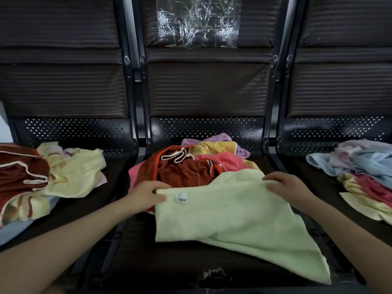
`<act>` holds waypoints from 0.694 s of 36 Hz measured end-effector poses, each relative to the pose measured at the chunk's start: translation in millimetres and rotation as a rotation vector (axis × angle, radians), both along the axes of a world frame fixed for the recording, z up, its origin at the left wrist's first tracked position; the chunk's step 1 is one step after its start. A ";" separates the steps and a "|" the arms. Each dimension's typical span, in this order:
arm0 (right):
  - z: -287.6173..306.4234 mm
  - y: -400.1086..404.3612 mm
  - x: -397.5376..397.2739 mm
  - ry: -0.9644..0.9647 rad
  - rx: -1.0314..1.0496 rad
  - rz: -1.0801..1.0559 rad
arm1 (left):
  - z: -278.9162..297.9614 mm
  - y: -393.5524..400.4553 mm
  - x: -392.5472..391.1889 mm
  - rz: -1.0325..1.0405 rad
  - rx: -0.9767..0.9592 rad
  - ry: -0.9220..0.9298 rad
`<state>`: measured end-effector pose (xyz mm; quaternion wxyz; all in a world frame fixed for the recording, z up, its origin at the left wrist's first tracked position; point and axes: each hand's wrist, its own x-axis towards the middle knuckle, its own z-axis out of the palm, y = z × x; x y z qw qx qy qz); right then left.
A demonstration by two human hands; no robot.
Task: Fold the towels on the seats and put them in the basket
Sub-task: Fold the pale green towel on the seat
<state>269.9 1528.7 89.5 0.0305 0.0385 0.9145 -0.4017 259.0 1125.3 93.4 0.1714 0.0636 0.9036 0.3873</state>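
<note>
Your left hand (148,195) and right hand (285,188) each pinch a top corner of the pale green towel (231,217), spread over the middle seat (169,259); a mixed towel pile (191,164) lies behind.

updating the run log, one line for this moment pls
step: spreading pale green towel | left hand: grips corner | right hand: grips edge | basket: unseen

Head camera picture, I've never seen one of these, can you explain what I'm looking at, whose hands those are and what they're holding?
One wide camera, worn on a person's head, looks down at their bare arms. No machine is involved. The left hand and right hand each grip the far edge of a pale green terry towel, spread on the middle dark seat. Behind it lies a heap of unfolded coloured towels. More crumpled towels sit on the left seat and right seat. No basket shows.
</note>
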 end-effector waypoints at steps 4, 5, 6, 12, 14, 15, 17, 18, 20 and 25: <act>-8.0 1.1 -15.1 0.061 0.032 -0.065 | -9.3 12.6 2.0 -0.071 -0.047 -0.055; -8.3 1.1 -18.9 0.084 0.017 -0.089 | -10.5 16.2 2.4 -0.098 -0.055 -0.039; -8.6 0.8 -22.3 0.102 -0.007 -0.111 | -11.7 19.1 2.7 -0.117 -0.061 -0.028; -11.4 -4.2 -38.0 0.123 -0.148 -0.165 | -24.9 24.7 1.3 -0.077 -0.109 0.043; -15.8 -3.5 -44.0 0.049 -0.195 -0.161 | -27.6 26.5 0.0 -0.066 -0.087 0.058; -18.9 -2.9 -46.8 0.003 -0.211 -0.152 | -28.6 27.2 -1.1 -0.066 -0.076 0.056; -25.9 -1.8 -51.0 -0.067 -0.201 -0.124 | -30.0 28.4 -5.2 -0.077 -0.084 0.029; -29.3 -1.7 -52.5 -0.082 -0.181 -0.113 | -29.1 28.9 -7.1 -0.087 -0.100 -0.001; -34.5 -2.0 -54.9 -0.092 -0.152 -0.103 | -26.6 29.4 -11.1 -0.113 -0.139 -0.085; -36.6 -5.8 -57.6 -0.087 -0.135 -0.093 | -25.3 27.9 -15.6 -0.133 -0.157 -0.135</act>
